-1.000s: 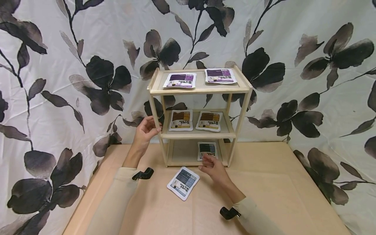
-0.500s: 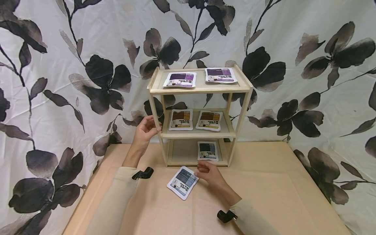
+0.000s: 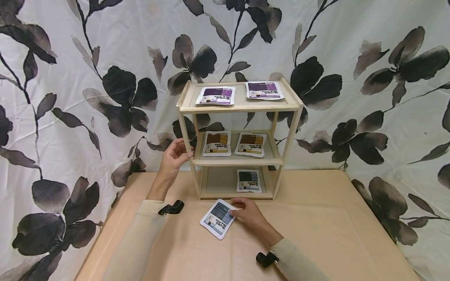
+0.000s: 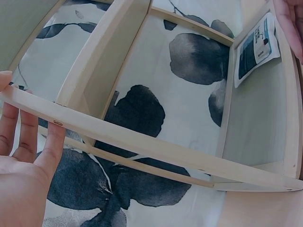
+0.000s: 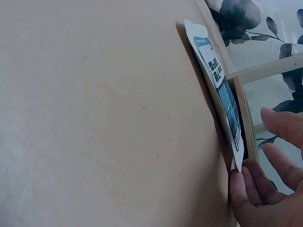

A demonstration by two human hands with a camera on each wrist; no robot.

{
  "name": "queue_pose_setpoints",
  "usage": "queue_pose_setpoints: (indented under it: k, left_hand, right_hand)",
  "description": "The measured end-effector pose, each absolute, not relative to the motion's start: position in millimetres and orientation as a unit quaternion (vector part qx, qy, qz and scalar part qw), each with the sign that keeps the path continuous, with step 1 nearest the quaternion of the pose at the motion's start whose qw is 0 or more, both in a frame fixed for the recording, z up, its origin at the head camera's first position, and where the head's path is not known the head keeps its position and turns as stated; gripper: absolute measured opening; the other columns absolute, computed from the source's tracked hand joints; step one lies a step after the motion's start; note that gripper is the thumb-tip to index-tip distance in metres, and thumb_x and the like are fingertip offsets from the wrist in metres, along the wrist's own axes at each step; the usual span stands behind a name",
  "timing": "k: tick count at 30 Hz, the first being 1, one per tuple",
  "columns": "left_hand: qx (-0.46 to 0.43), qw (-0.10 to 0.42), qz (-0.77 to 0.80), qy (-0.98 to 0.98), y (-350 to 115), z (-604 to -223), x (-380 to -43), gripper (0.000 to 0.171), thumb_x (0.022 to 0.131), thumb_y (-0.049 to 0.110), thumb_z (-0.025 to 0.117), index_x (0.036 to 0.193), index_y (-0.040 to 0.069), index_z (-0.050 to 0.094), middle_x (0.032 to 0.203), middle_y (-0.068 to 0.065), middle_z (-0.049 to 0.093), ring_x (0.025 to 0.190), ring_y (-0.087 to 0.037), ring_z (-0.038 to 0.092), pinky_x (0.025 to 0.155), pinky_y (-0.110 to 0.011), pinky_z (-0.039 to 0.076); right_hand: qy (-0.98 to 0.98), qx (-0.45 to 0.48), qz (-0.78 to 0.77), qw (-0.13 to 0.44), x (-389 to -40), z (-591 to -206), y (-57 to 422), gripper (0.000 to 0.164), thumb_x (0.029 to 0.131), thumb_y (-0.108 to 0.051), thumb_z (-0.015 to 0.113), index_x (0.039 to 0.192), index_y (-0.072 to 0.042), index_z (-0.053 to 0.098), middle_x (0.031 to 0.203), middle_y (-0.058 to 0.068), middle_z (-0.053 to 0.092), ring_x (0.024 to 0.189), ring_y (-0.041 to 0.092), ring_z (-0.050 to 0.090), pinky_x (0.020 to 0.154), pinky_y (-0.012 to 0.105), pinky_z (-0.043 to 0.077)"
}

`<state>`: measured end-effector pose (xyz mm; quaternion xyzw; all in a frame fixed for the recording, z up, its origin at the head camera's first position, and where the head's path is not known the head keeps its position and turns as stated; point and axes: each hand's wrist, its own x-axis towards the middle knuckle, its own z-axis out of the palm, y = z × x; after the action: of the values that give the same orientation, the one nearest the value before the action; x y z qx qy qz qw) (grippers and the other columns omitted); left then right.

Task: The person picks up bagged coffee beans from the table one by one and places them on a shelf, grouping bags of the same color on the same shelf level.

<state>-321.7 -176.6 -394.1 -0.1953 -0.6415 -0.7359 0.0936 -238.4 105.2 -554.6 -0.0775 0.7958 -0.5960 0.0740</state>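
My left hand grips the left front post of a small three-tier wooden shelf. In the left wrist view the fingers lie on one side of the post, with the thumb at its other edge. On the table in front of the shelf lies a white sachet with a blue label. My right hand pinches its upper right corner between thumb and fingers. The right wrist view has that corner of the blue sachet between the fingertips, the remaining fingers spread above.
Two purple-label sachets lie on the top tier and two brown-label sachets on the middle one. A dark teal-label sachet lies on the right of the bottom tier. A floral curtain hangs behind the tan table.
My right hand has moved left and down from in front of the bottom tier to the blue sachet's corner and taken hold of it. The left hand stays on the post.
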Motion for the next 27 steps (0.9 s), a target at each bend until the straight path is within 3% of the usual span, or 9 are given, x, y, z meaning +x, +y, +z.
queue_pose_setpoints:
  k: [6, 10, 13, 17, 22, 27]
  left_hand:
    - [-0.198, 0.095, -0.736, -0.640, -177.2, -395.1, -322.7, 0.043, 0.089, -0.012, 0.064, 0.120, 0.018, 0.062, 0.109, -0.019, 0.061, 0.095, -0.018, 0.062, 0.083, -0.028, 0.061]
    - [-0.199, 0.093, -0.735, -0.641, -177.6, -396.0, -323.2, 0.042, 0.090, -0.011, 0.065, 0.120, 0.017, 0.062, 0.109, -0.020, 0.061, 0.096, -0.018, 0.062, 0.084, -0.028, 0.061]
    - [-0.198, 0.093, -0.736, -0.640, -177.4, -396.2, -323.2, 0.042, 0.089, -0.012, 0.065, 0.120, 0.017, 0.063, 0.109, -0.021, 0.060, 0.096, -0.018, 0.062, 0.084, -0.028, 0.061]
    - [-0.196, 0.094, -0.738, -0.639, -176.8, -395.3, -323.1, 0.042, 0.089, -0.012, 0.065, 0.119, 0.017, 0.063, 0.110, -0.025, 0.059, 0.095, -0.018, 0.062, 0.083, -0.029, 0.061]
    - [-0.196, 0.096, -0.732, -0.646, -176.7, -392.9, -322.1, 0.041, 0.089, -0.010, 0.066, 0.120, 0.016, 0.063, 0.112, -0.030, 0.057, 0.097, -0.018, 0.062, 0.084, -0.029, 0.061]
    - [-0.198, 0.097, -0.734, -0.642, -176.7, -393.0, -321.3, 0.040, 0.089, -0.011, 0.066, 0.121, 0.012, 0.062, 0.111, -0.027, 0.059, 0.097, -0.018, 0.062, 0.083, -0.026, 0.060]
  right_hand:
    - [0.816, -0.110, -0.565, 0.061, -237.2, -557.5, 101.7, 0.042, 0.076, 0.007, 0.083, 0.116, 0.005, 0.069, 0.118, 0.020, 0.068, 0.112, 0.035, 0.064, 0.097, 0.041, 0.054]
    - [0.812, -0.118, -0.567, 0.074, -235.1, -558.7, 100.9, 0.039, 0.076, 0.010, 0.081, 0.113, 0.005, 0.069, 0.117, 0.020, 0.067, 0.106, 0.032, 0.067, 0.086, 0.030, 0.058]
    - [0.802, -0.128, -0.577, 0.089, -234.7, -559.6, 101.5, 0.034, 0.079, 0.010, 0.079, 0.111, 0.004, 0.071, 0.114, 0.021, 0.069, 0.096, 0.027, 0.069, 0.074, 0.021, 0.057]
    - [0.800, -0.155, -0.573, 0.089, -232.0, -552.4, 101.9, 0.025, 0.083, 0.009, 0.076, 0.107, 0.004, 0.073, 0.112, 0.022, 0.071, 0.090, 0.023, 0.063, 0.069, 0.016, 0.049]
    - [0.806, -0.163, -0.561, 0.095, -228.8, -541.9, 102.7, 0.018, 0.093, 0.008, 0.064, 0.108, 0.004, 0.073, 0.114, 0.022, 0.070, 0.094, 0.027, 0.058, 0.073, 0.019, 0.044]
    - [0.787, -0.141, -0.586, 0.133, -235.0, -554.1, 108.5, 0.025, 0.102, 0.004, 0.050, 0.109, -0.001, 0.073, 0.115, 0.017, 0.070, 0.090, 0.018, 0.061, 0.074, 0.022, 0.049]
